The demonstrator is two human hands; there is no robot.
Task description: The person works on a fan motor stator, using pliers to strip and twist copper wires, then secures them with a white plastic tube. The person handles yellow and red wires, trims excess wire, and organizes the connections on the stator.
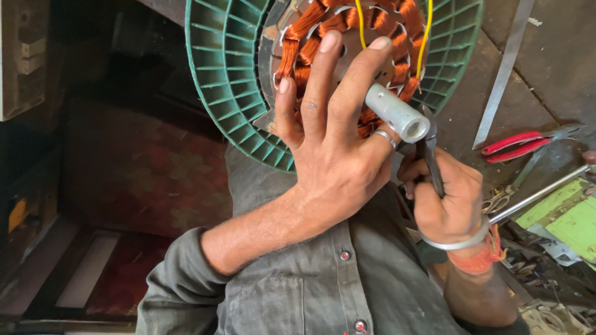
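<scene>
My left hand (332,133) lies flat with spread fingers on a round motor stator wound with orange copper coils (323,22). The stator sits on a green ribbed plastic spool (223,68). A short silver metal shaft (397,113) sticks out of the stator's middle beside my ring finger. My right hand (447,198) grips dark pliers (428,155), whose jaws reach up next to the shaft. Two yellow wires (425,31) run up from the coils. My thumb is hidden behind the shaft.
Red-handled pliers (518,144) lie on the dark work surface at the right. A long metal rod (540,192) and a flat metal strip (506,68) lie there too. Green cardboard (562,217) and small metal scraps sit at the lower right. A patterned red floor (143,174) shows at the left.
</scene>
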